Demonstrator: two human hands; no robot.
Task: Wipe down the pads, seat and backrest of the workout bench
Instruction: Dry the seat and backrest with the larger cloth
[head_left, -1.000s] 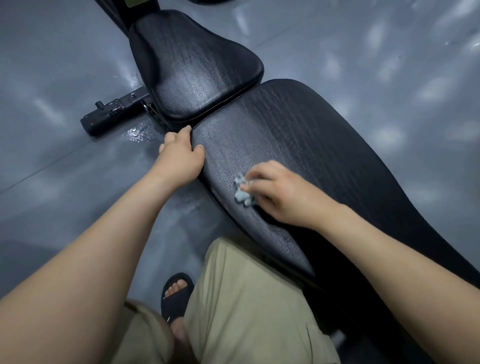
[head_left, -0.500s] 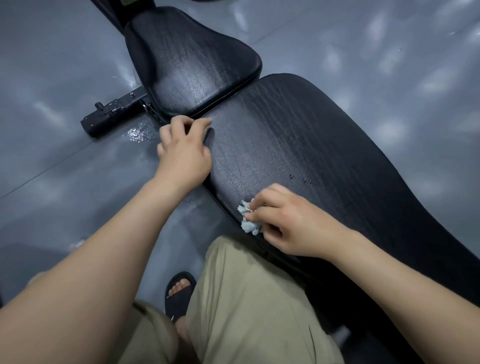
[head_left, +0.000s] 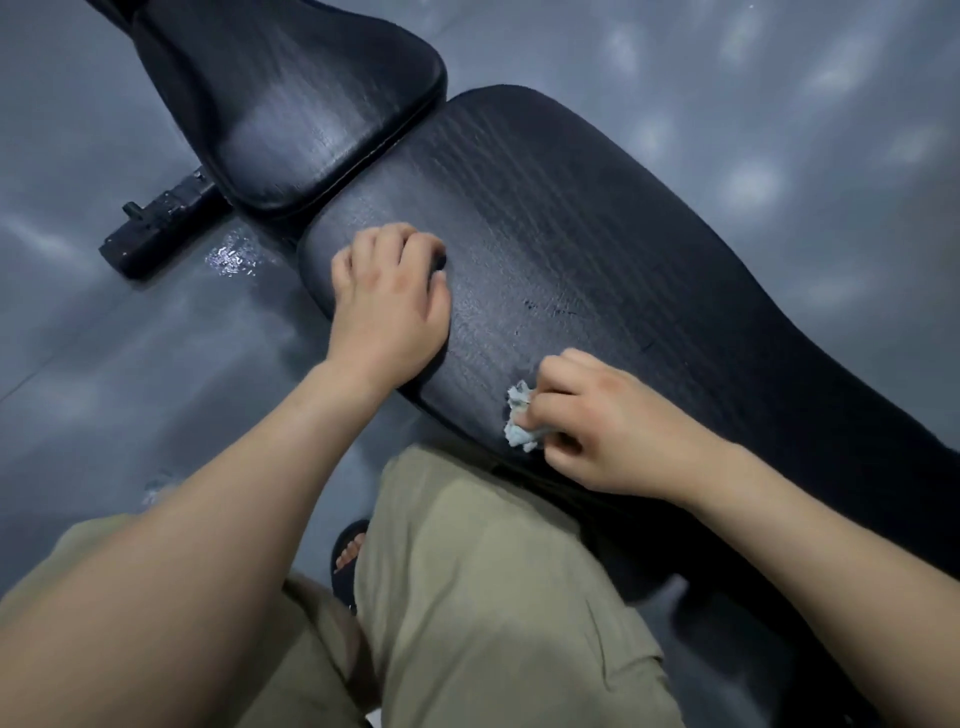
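Observation:
The black workout bench runs from upper left to lower right. Its seat pad (head_left: 291, 104) lies at the top, and the long backrest pad (head_left: 597, 234) fills the middle. My left hand (head_left: 389, 306) rests on the near corner of the backrest, fingers curled down onto the surface, holding nothing. My right hand (head_left: 597, 426) presses a small crumpled pale-blue wipe (head_left: 519, 423) against the backrest's near edge, fingers closed around it. Most of the wipe is hidden under my fingers.
A black metal bench foot (head_left: 156, 228) sticks out to the left on the glossy grey floor (head_left: 104, 364), with a wet patch (head_left: 234, 257) beside it. My legs in khaki trousers (head_left: 467, 597) and a sandalled foot (head_left: 350, 556) are right against the bench's near side.
My right hand has dragged the wipe along the backrest's near edge toward me. My left hand shifted from the pad's corner edge up onto its top surface.

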